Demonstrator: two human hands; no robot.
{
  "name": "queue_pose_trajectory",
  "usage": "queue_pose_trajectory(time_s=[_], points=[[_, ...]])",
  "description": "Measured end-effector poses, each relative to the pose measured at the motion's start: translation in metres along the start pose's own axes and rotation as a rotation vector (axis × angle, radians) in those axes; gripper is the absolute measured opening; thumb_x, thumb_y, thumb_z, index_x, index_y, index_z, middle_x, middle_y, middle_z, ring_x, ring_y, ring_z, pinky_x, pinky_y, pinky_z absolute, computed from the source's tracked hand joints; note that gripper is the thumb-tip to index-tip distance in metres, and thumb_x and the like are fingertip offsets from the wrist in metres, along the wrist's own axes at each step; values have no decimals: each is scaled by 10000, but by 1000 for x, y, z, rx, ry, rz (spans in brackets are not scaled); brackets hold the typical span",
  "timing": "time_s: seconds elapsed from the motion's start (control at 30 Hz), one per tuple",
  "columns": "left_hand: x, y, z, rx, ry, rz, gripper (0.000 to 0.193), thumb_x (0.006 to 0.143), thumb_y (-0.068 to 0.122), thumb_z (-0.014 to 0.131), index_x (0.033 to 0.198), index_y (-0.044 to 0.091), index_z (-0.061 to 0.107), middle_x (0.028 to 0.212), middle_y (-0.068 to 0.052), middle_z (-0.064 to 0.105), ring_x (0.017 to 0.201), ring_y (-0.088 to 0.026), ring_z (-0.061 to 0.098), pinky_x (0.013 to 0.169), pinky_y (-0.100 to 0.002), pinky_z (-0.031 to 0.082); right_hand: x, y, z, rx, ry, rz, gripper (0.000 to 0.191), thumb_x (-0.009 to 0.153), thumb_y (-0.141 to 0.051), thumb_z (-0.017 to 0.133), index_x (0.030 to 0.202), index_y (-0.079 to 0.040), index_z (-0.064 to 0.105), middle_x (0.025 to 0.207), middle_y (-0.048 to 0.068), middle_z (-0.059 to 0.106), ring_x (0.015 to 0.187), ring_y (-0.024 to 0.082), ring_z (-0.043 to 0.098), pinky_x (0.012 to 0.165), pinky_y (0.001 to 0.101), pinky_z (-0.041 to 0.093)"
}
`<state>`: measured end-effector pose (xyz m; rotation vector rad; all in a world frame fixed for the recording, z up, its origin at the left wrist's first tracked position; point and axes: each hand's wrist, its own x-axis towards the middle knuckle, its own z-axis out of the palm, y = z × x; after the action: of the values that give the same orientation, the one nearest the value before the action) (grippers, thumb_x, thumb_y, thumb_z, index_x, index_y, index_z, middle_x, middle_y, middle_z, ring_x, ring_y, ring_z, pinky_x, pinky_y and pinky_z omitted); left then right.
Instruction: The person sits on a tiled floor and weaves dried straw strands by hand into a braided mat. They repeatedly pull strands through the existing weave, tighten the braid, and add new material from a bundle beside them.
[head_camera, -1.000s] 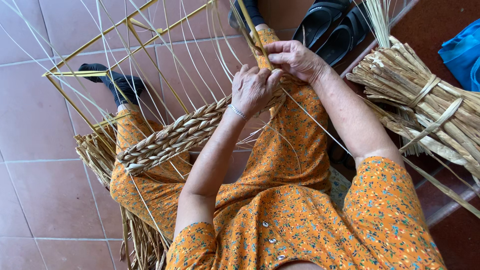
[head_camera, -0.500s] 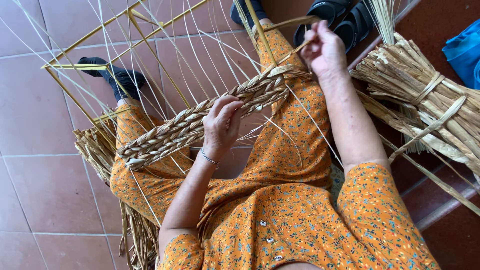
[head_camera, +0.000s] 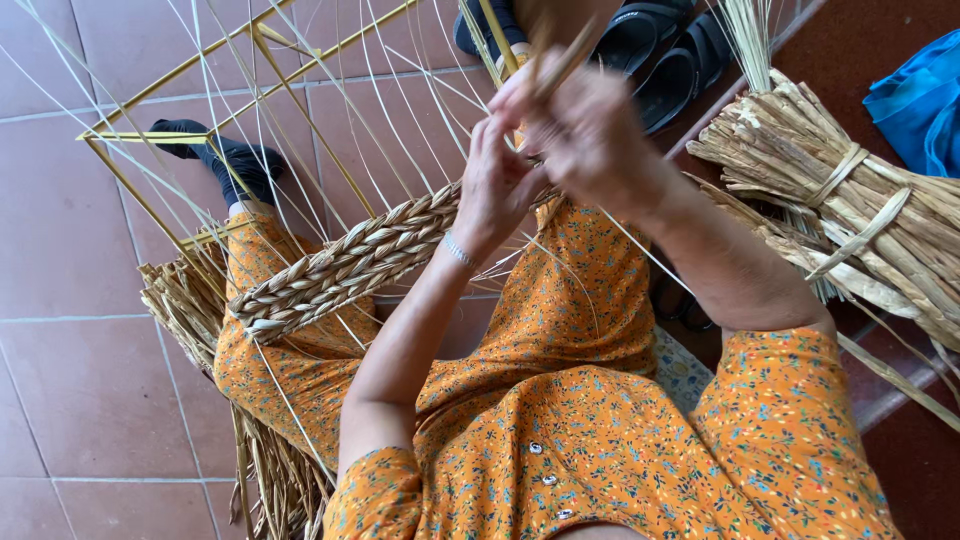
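My left hand (head_camera: 500, 185) and my right hand (head_camera: 590, 130) are raised together above my lap, both pinching a dried straw strand (head_camera: 560, 65) that sticks up between them. Just below them the woven straw band (head_camera: 350, 265) runs diagonally across my knees, worked onto a yellow wire frame (head_camera: 260, 110) with several thin pale spokes fanning upward. My right hand is blurred. I wear an orange flowered dress and a thin bracelet on the left wrist.
A tied bundle of dried straw (head_camera: 850, 210) lies at the right. Loose straw (head_camera: 200, 320) lies under my left knee on the tiled floor. Black sandals (head_camera: 665, 55) sit at the top, with a blue cloth (head_camera: 925, 100) at the far right.
My left hand left the woven band and rose to meet my right hand. My right hand came down and left, so both now grip the strand together.
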<state>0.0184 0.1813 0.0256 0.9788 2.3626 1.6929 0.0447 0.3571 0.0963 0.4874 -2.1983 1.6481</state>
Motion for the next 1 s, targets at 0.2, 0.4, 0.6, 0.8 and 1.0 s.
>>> queue_pose_trajectory(time_s=[0.2,0.4,0.6,0.8,1.0], points=[[10,-38,19,-327,71,-353,178,1088,115,608,1191,-12,679,984,-81,716,833,-116,659,762,-284,590,-20,4,-22,-165,-59,487,303,1115,-260,638,912,-37,669,796,72,693,702,135,671,614,276,537],[-13,-55,14,-628,82,-340,193,1098,100,556,1200,-23,663,1117,-60,694,1020,-128,717,960,-275,612,-72,60,-11,-763,-458,800,446,1088,-410,639,846,-43,712,721,118,688,698,202,615,673,383,479],[-16,-53,8,-619,41,-362,219,1103,114,545,1232,-19,662,1139,-56,692,1058,-129,710,984,-272,600,-72,94,2,-90,85,697,217,1010,-245,755,1112,-55,738,898,29,714,767,93,589,711,274,525],[-26,-56,2,-521,29,-270,184,1097,85,555,1201,11,688,1252,-72,700,1154,-161,701,1038,-290,589,-79,104,0,-114,123,748,128,981,-111,684,1051,-11,723,876,32,739,793,84,682,719,262,569],[-27,-35,9,166,-157,178,223,972,28,669,1194,46,667,1307,-114,672,1117,-248,707,1003,-293,569,-71,137,4,74,87,882,103,947,-54,761,973,39,724,857,70,740,694,93,684,624,249,582]])
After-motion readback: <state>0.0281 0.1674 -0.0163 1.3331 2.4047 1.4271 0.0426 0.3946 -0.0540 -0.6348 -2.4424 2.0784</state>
